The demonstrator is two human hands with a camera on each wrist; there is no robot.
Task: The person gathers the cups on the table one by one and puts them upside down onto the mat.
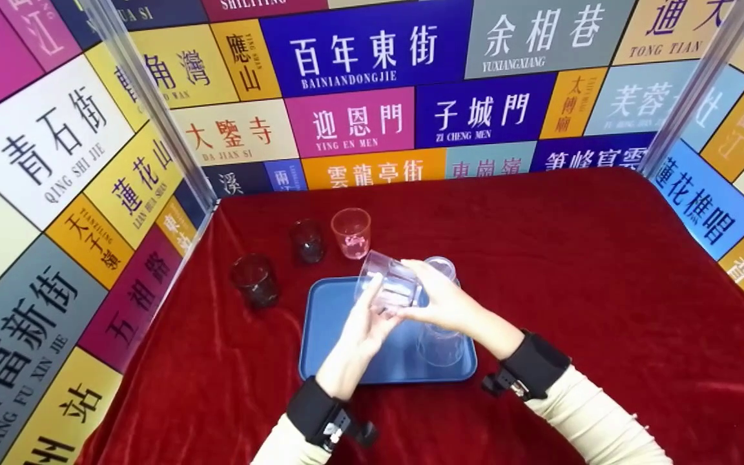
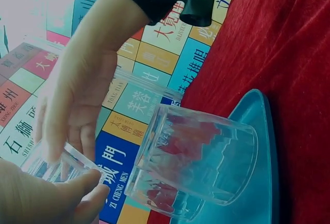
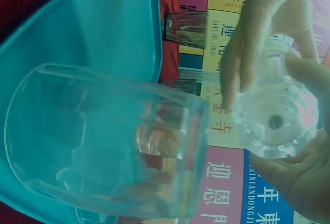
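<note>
Both hands hold one clear drinking glass (image 1: 390, 287) tilted on its side above the blue tray (image 1: 320, 361). My left hand (image 1: 362, 326) grips the side of it, thumb along the wall. From the right, my right hand (image 1: 440, 298) grips the thick base end, fingers on top and thumb below. The faceted base (image 3: 276, 116) faces the camera in the right wrist view. On the tray's right side, a large clear glass (image 2: 201, 152) stands upside down, and a second clear glass (image 2: 165, 195) shows behind it.
Left of and behind the tray, on red cloth (image 1: 572, 271), stand two dark glasses, one nearer (image 1: 256, 281) and one farther (image 1: 308, 241), and an orange-pink glass (image 1: 351, 232). Sign-covered panels (image 1: 362, 55) and metal posts (image 1: 165, 110) enclose the table.
</note>
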